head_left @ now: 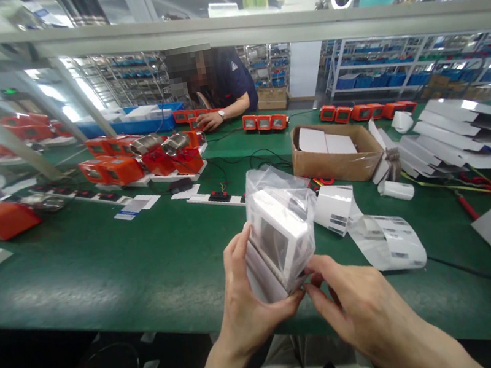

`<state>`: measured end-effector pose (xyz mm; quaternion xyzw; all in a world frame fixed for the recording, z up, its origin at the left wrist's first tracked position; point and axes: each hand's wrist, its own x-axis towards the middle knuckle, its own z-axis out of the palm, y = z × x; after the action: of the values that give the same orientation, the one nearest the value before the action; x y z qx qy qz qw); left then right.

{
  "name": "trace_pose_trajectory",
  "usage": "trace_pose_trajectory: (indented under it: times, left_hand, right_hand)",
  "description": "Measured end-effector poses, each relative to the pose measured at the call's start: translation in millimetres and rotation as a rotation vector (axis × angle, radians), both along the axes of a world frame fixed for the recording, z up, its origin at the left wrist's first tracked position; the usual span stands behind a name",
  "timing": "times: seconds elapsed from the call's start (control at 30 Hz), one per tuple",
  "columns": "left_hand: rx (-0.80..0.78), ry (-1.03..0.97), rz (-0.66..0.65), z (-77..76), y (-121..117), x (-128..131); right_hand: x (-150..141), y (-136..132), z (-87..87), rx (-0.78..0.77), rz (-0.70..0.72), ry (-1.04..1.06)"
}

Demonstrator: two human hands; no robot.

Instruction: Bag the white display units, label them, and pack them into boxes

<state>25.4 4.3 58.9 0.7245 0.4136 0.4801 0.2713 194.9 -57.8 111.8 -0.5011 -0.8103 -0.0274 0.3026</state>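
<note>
My left hand grips a white boxy device wrapped in a clear plastic bag, fingers curled round its left side and underside. My right hand pinches the bag's lower right corner with thumb and fingers. The device is held just above the near edge of the green table. A curled strip of white barcode labels lies on the table right behind it.
A cardboard box with white items stands behind. Stacked flat white cartons lie at the right, orange devices at the left and back. Across the table a person in dark blue handles orange units. Red-handled tools and cables lie around.
</note>
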Motion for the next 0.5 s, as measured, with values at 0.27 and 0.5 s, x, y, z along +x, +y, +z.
trace_pose_trajectory:
  times: [0.27, 0.5]
  left_hand:
    - [-0.007, -0.018, -0.043, -5.1, 2, -2]
    - [0.067, 0.010, -0.005, -4.7, 0, 6]
  right_hand:
    - [9, 3, -2.2, -0.090, 0.122, 0.159]
    - [-11, 0, 8.9, -0.049, -0.195, 0.199]
